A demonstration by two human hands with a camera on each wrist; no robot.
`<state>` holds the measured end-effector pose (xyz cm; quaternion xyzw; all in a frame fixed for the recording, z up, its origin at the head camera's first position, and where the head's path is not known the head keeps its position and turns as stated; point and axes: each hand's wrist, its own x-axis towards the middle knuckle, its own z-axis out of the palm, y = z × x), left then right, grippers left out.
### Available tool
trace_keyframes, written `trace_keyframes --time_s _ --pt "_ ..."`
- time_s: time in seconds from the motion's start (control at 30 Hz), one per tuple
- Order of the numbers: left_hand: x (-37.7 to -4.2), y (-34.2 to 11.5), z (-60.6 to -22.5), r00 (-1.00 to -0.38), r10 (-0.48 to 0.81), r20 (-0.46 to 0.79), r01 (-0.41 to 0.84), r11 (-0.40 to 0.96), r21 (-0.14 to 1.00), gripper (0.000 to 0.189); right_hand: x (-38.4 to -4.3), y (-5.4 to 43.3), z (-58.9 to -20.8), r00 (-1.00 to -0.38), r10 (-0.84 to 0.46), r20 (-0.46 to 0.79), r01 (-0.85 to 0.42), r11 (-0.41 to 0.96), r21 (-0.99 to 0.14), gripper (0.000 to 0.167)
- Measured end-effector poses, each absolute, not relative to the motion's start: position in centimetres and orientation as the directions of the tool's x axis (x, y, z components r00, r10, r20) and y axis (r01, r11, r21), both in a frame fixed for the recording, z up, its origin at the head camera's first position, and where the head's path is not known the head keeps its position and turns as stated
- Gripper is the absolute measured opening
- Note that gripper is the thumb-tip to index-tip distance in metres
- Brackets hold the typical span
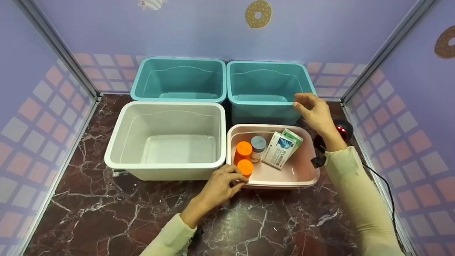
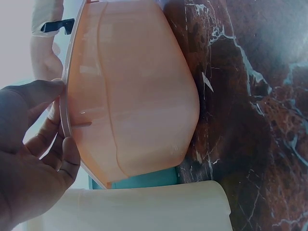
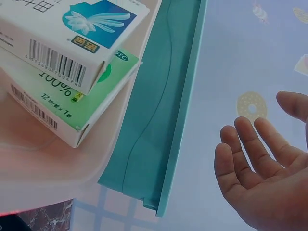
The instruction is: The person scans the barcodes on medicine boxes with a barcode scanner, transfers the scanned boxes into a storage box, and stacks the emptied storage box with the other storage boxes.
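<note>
In the head view, my left hand (image 1: 223, 185) is at the front left rim of the pink bin (image 1: 284, 183), its fingertips beside a bottle with an orange cap (image 1: 245, 168). The left wrist view has my left hand (image 2: 36, 139) touching the rim with bent, spread fingers; the wall hides the bin's contents. Behind that bottle stand another orange-topped bottle (image 1: 243, 149) and a grey-capped bottle (image 1: 258, 144). A white medicine box (image 1: 278, 151) leans over a green one (image 3: 72, 91). My right hand (image 1: 315, 112), fingers loosely bent and holding nothing, hovers near the right teal bin's front corner.
A white bin (image 1: 165, 166) stands left of the pink one. Two teal bins, left (image 1: 177, 100) and right (image 1: 265, 113), line the back wall. A black device with red lights (image 1: 343, 131) sits at the right, its cable running along the side wall.
</note>
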<state>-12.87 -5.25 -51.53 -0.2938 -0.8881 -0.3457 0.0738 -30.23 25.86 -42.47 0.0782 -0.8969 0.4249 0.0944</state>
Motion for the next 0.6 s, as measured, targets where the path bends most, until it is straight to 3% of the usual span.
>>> trace_keyframes --time_s 0.6 --pt "-12.9 -5.3 -51.7 -0.815 0.465 0.345 0.576 0.589 0.567 0.01 -27.5 26.4 -43.0 -0.966 -0.095 0.242 -0.248 0.613 -0.75 0.039"
